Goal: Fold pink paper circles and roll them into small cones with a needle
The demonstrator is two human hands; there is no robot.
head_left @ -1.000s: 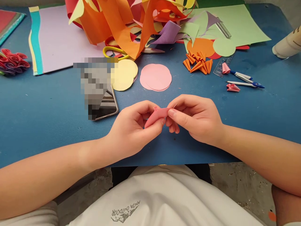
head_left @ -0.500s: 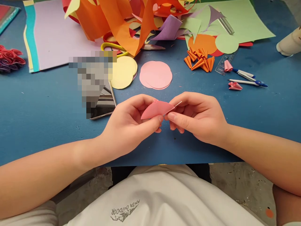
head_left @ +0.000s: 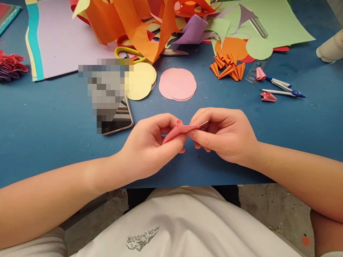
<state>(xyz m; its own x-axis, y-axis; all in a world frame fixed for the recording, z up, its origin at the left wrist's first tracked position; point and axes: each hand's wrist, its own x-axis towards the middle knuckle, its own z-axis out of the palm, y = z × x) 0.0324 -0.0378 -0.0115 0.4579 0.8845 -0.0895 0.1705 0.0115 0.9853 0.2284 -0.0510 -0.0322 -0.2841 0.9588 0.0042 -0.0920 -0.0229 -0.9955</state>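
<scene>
Both my hands meet over the blue table [head_left: 53, 117], just above its near edge. My left hand [head_left: 150, 146] is closed, pinching a small pink paper piece [head_left: 175, 131] that is curled into a cone with a rolled end on top. My right hand [head_left: 223, 134] is closed on the cone's pointed right end, where a thin pale stick [head_left: 203, 124] pokes out between thumb and finger. Beyond the hands lie a stack of pink paper circles [head_left: 177, 84] and a stack of yellow circles [head_left: 140, 81].
A phone [head_left: 119, 119] lies left of my hands. Orange paper cones [head_left: 227, 69], two pink cones [head_left: 268, 96], pens [head_left: 282, 92] and a clear ruler [head_left: 253, 73] sit to the right. Scissors [head_left: 128, 53], paper scraps [head_left: 150, 25], coloured sheets and paper roses [head_left: 10, 66] fill the back.
The pink piece, spread flatter half a second ago, is now rolled tighter into a narrow cone between my fingers. The hands have stayed in place.
</scene>
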